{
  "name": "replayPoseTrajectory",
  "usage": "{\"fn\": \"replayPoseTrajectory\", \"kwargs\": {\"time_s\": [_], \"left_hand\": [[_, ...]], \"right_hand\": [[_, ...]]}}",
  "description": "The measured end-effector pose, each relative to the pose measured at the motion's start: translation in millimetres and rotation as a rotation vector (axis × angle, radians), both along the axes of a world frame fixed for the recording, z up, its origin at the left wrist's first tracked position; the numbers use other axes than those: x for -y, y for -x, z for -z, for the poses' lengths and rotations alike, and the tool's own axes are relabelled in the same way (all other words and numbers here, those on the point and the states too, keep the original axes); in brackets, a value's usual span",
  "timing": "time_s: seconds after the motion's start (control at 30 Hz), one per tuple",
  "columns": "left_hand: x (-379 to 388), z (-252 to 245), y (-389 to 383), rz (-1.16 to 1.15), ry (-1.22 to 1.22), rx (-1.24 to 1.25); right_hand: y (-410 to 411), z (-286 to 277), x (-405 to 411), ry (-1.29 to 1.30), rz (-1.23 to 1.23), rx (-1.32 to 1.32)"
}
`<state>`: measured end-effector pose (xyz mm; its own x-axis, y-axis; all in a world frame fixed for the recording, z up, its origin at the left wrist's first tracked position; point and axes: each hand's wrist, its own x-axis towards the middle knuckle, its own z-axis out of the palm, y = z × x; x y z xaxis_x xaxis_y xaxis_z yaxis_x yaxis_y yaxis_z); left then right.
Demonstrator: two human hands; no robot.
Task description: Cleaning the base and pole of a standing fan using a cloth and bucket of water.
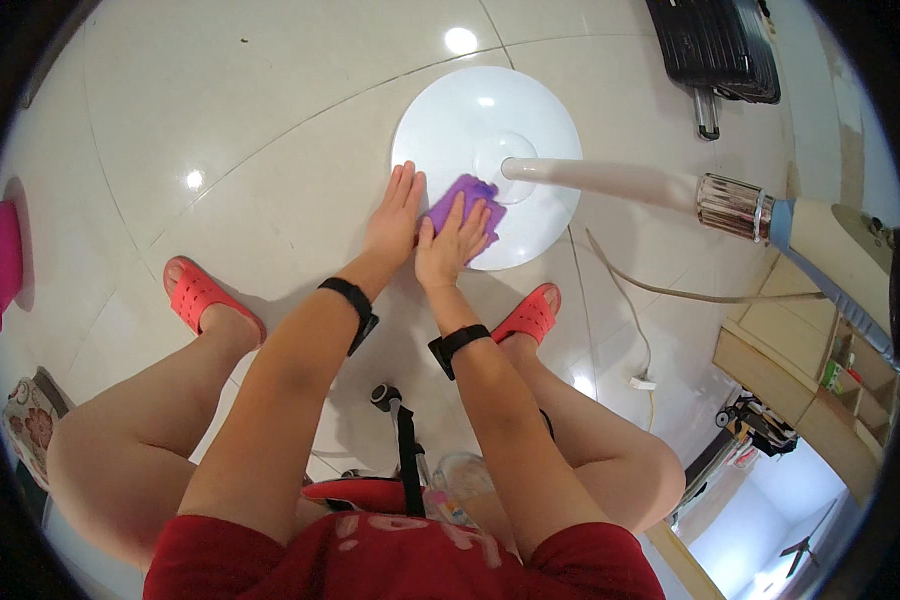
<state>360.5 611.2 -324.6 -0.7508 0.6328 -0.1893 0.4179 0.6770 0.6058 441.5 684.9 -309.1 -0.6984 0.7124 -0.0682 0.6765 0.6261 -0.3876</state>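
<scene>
A round, glossy white base [525, 97] of a pedestal fan stands on the floor before me. Its pole [607, 178] rises from the middle and leans to the right in this view. My right hand [450, 244] presses a purple cloth [450, 201] flat on the near part of the base, fingers spread over it. My left hand [394, 221] lies flat along the base's near left rim, fingers straight and close together, with nothing visible in it. The left thumb is hidden. Both wrists carry black bands.
A cable [690, 298] hangs from the fan to a white plug or socket [643, 383] on the tiles. Top right, a black suitcase [716, 49] lies near the wall. A wooden cabinet [776, 352] is at right, a pink object [4, 259] at far left. My feet wear red slippers [202, 296].
</scene>
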Motion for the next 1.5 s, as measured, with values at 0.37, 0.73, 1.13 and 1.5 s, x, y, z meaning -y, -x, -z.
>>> {"fn": "replayPoseTrajectory", "kwargs": {"time_s": [0.37, 0.73, 1.13, 1.5], "left_hand": [[69.2, -16.3, 32.8, -0.074, 0.359, 0.057], [44.5, -24.7, 39.8, -0.075, 0.493, 0.131], [48.7, -0.8, 36.6, -0.128, 0.495, -0.015], [30.2, -20.7, 38.8, -0.096, 0.585, 0.137]], "right_hand": [[137.7, 4.6, -50.0, -0.15, 0.019, 0.005], [210.1, 3.7, -127.0, -0.154, 0.076, 0.08], [76.9, -3.9, -19.7, 0.064, -0.733, -0.119], [-108.4, 26.2, -40.7, 0.006, 0.035, -0.392]]}}
